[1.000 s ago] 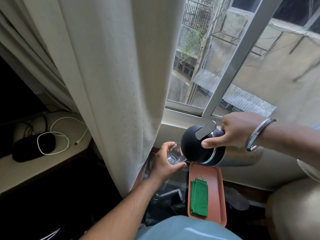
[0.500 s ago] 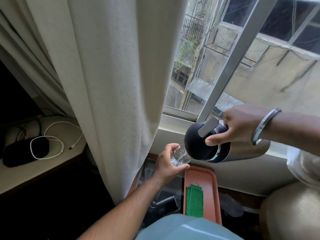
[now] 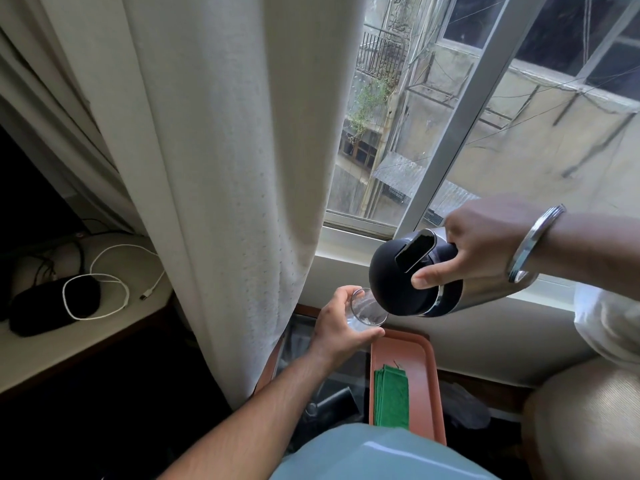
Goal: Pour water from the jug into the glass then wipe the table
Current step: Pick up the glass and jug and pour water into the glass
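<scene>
My right hand (image 3: 481, 244) grips a steel jug (image 3: 415, 285) with a black domed lid, tipped sideways so its top hangs over the clear glass (image 3: 367, 311). My left hand (image 3: 337, 323) holds that glass in the air, just below and left of the jug's lid, its rim touching or nearly touching the lid. Whether water is flowing is hidden by the lid. A folded green cloth (image 3: 391, 396) lies in a long terracotta tray (image 3: 429, 382) under the hands. The glass-topped table (image 3: 294, 344) shows dimly beneath.
A heavy cream curtain (image 3: 225, 168) hangs close on the left of my left arm. The window sill (image 3: 346, 244) runs behind the jug. A side ledge holds a black pouch (image 3: 52, 306) and a white cable (image 3: 114, 289). A beige cushion (image 3: 581, 420) sits at the right.
The view has tilted upward a little. The jug has tipped further over the glass, and the glass stays close under its lid.
</scene>
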